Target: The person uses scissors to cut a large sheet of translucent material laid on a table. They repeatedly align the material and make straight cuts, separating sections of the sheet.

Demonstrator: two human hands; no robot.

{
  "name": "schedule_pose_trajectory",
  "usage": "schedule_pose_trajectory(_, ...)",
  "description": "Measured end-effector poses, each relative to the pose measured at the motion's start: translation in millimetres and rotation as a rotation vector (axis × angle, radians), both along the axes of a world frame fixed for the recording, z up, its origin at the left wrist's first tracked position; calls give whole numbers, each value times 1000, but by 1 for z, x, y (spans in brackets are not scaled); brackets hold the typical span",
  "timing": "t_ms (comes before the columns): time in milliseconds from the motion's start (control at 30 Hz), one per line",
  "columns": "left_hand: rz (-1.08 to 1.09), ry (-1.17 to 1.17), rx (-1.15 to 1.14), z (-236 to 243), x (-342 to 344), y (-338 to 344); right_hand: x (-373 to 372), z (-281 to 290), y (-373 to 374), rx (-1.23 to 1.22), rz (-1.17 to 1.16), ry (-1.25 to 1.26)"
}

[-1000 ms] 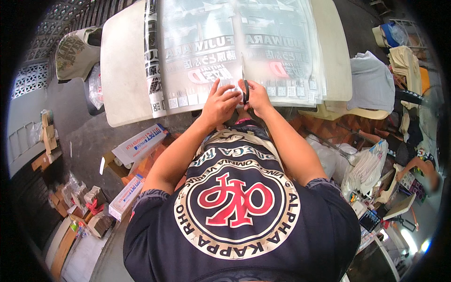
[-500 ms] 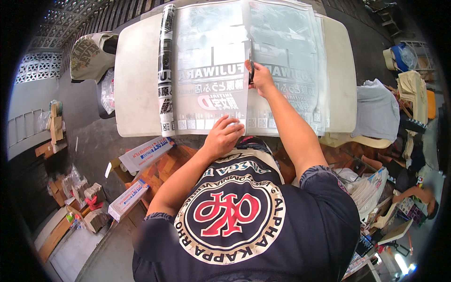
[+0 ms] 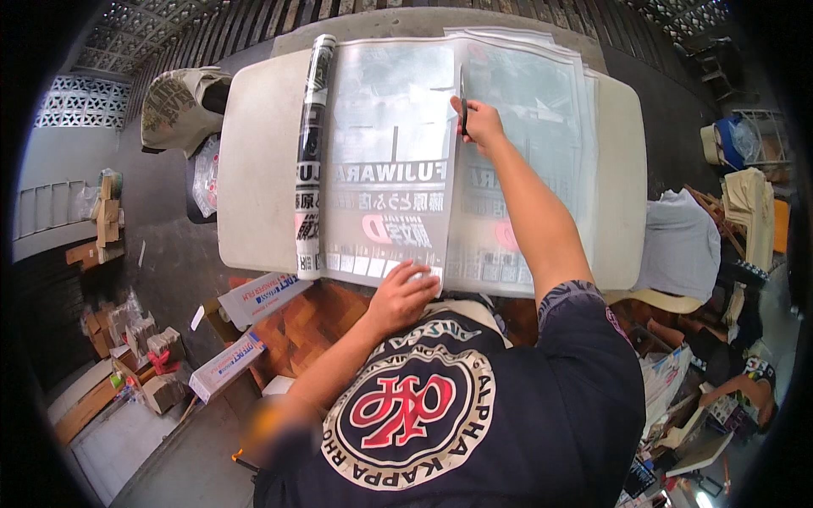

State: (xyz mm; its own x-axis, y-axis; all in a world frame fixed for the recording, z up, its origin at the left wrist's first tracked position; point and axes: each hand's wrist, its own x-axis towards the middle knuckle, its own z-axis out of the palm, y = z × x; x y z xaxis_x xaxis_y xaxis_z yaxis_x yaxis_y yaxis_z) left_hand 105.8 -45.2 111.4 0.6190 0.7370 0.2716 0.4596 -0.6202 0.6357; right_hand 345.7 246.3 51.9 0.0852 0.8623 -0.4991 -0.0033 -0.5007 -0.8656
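A clear film sheet (image 3: 389,102) with mirrored black and red print lies unrolled from a film roll (image 3: 312,161) on the pale table (image 3: 261,169). My right hand (image 3: 481,127) is closed on the dark handles of a pair of scissors (image 3: 462,89), whose blades point away from me along the line between the left sheet and the film on the right. Several more printed film sheets (image 3: 529,93) overlap there under my right forearm. My left hand (image 3: 406,296) lies on the sheet's near edge, fingers slightly bent and apart; its thumb is hidden.
Long white boxes (image 3: 227,366) stand at the lower left. A grey cloth (image 3: 675,245) drapes a chair right of the table; a covered chair (image 3: 182,110) is at its left. Another person (image 3: 749,389) is partly visible at the far right, amid clutter.
My right hand and the scissors have moved farther up the film, away from me. My left hand stays at the near edge. The whole view has shifted a little.
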Motion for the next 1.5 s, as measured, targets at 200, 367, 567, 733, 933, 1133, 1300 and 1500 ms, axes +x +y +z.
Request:
schedule_pose_trajectory(200, 41, 18, -40, 15, 0, -9, 15, 1, 105, 50, 50, -144)
schedule_pose_trajectory(367, 164, -42, -53, 15, -2, -14, 10, 29, 88, 134, 19, -448)
schedule_pose_trajectory(567, 154, 23, -104, -2, -23, 5, -12, 11, -93, -52, -48, -417)
schedule_pose_trajectory(733, 501, 623, -154, -59, -160, 52, -27, 17, -109, -1, -106, -135)
schedule_pose_trajectory(933, 72, 581, -82, -56, -127, 42, -20, 40, -155, -283, 126, -531)
schedule_pose_trajectory(1133, 284, 292, -56, -95, -73, 16, -44, -14, -195, -73, 32, -640)
schedule_pose_trajectory(1300, 622, 702, 5, -84, -160, 46, -12, -16, -177, 105, -103, -453)
schedule_pose_trajectory(1500, 897, 693, -188, -71, -214, 58, 161, 35, -210, 166, -219, -540)
